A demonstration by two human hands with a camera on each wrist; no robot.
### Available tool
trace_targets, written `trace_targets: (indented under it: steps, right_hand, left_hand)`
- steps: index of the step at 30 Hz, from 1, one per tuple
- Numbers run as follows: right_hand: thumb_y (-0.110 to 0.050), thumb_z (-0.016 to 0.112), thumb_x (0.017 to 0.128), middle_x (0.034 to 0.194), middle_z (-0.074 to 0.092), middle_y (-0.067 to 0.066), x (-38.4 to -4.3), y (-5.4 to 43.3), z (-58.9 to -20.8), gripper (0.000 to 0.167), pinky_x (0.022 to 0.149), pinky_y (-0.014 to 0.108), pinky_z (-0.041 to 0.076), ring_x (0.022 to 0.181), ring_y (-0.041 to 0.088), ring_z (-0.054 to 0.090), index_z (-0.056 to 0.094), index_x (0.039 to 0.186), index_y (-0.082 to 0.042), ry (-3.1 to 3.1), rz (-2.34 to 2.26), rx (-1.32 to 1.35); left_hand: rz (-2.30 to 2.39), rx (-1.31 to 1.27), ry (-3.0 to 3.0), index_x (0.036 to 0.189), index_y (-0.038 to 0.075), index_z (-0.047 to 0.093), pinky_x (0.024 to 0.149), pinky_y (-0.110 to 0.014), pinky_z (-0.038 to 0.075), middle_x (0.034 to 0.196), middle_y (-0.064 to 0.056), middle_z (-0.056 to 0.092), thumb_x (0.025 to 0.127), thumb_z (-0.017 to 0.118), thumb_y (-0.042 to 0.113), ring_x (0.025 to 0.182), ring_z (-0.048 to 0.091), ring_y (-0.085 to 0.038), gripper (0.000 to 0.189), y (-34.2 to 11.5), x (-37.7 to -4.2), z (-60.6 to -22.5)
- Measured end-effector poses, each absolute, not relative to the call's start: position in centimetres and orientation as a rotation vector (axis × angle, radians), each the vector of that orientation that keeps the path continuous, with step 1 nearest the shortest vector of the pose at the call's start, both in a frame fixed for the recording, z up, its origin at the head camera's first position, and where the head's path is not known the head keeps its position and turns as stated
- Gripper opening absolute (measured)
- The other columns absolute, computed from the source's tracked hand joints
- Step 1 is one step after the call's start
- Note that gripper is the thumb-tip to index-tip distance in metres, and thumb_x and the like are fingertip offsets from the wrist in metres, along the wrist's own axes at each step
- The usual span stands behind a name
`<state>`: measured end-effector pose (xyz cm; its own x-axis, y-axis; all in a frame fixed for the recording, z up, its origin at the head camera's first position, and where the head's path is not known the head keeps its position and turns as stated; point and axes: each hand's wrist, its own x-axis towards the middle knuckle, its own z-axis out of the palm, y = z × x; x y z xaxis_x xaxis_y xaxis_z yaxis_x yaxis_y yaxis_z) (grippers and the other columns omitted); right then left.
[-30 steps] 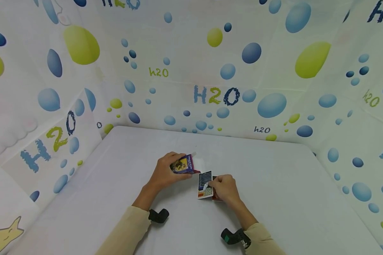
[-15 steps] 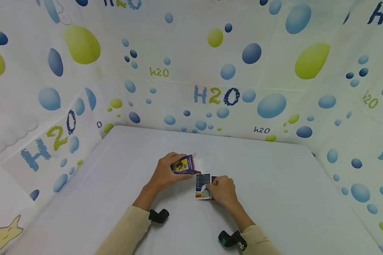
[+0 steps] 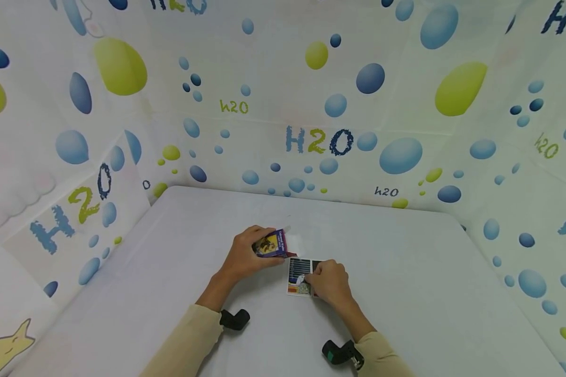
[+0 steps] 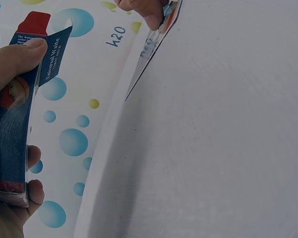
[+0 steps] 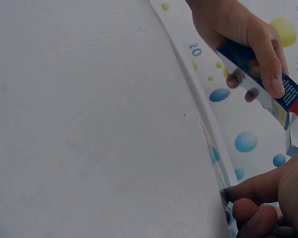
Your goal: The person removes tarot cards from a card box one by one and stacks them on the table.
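Observation:
My left hand (image 3: pixel 247 254) grips a small tarot deck box (image 3: pixel 271 243) by its sides. Blue and red show on the box (image 4: pixel 12 129) in the left wrist view, with "Universal Waite Tarot Deck" printed on its raised flap (image 4: pixel 55 55). To the right and nearer, my right hand (image 3: pixel 331 283) pinches a thin printed card (image 3: pixel 298 272) with a dark text block and a coloured picture. A second dark panel shows beside it, mostly hidden under the fingers. In the right wrist view the index fingertip of my right hand (image 5: pixel 260 196) touches the card, which appears nearly edge-on.
A white-covered table (image 3: pixel 396 262) spreads beneath both hands. Behind it and along the sides hangs a white sheet (image 3: pixel 264 63) with blue and green drops and "H2O" lettering. Black wrist cameras (image 3: pixel 236 319) sit on the cuffs of beige sleeves.
The printed card has shifted slightly left and come flatter, with my right hand moving a little left along with it. My left hand and the box have stayed put.

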<state>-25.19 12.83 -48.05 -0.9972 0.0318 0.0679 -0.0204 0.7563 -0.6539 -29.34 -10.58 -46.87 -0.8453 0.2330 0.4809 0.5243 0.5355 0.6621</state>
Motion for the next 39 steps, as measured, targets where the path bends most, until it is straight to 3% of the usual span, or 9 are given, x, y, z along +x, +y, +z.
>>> trace_targets:
  steps: [18,24,31,39]
  right_hand:
    - [-0.018,0.079,0.085,0.043,0.052,-0.006,-25.22,13.0,-48.14,0.035,0.039,0.021,0.032,0.041,0.009,0.049,0.062,0.055,-0.011,-2.861,1.146,-0.025]
    - [-0.019,0.078,0.085,0.042,0.052,-0.005,-25.25,13.05,-48.09,0.038,0.038,0.021,0.031,0.039,0.008,0.047,0.061,0.053,-0.01,-2.858,1.155,-0.042]
    - [-0.021,0.074,0.089,0.043,0.055,-0.004,-25.31,13.08,-48.0,0.04,0.038,0.021,0.032,0.039,0.01,0.049,0.06,0.053,-0.01,-2.842,1.191,-0.07]
    - [-0.011,0.061,0.085,0.047,0.055,-0.002,-25.43,13.26,-48.01,0.031,0.037,0.023,0.033,0.041,0.012,0.05,0.061,0.055,-0.008,-2.814,1.162,-0.089]
  left_hand:
    - [-1.221,-0.625,-2.461,0.134,0.012,0.067,0.086,-0.039,0.052,0.117,-0.004,0.065,0.069,0.095,0.038,0.102,0.057,-0.02,0.075,-10.56,-29.19,-46.69]
    - [-1.223,-0.65,-2.436,0.133,0.015,0.067,0.084,-0.035,0.053,0.116,-0.001,0.064,0.07,0.094,0.04,0.1,0.057,-0.017,0.073,-10.55,-29.36,-46.89]
    - [-1.213,-0.656,-2.436,0.132,0.016,0.068,0.084,-0.034,0.053,0.114,0.0,0.064,0.07,0.094,0.039,0.099,0.057,-0.016,0.071,-10.48,-29.39,-46.83]
    - [-1.204,-0.66,-2.443,0.133,0.017,0.068,0.084,-0.035,0.053,0.115,-0.002,0.065,0.07,0.094,0.041,0.1,0.057,-0.017,0.072,-10.22,-29.27,-46.9]
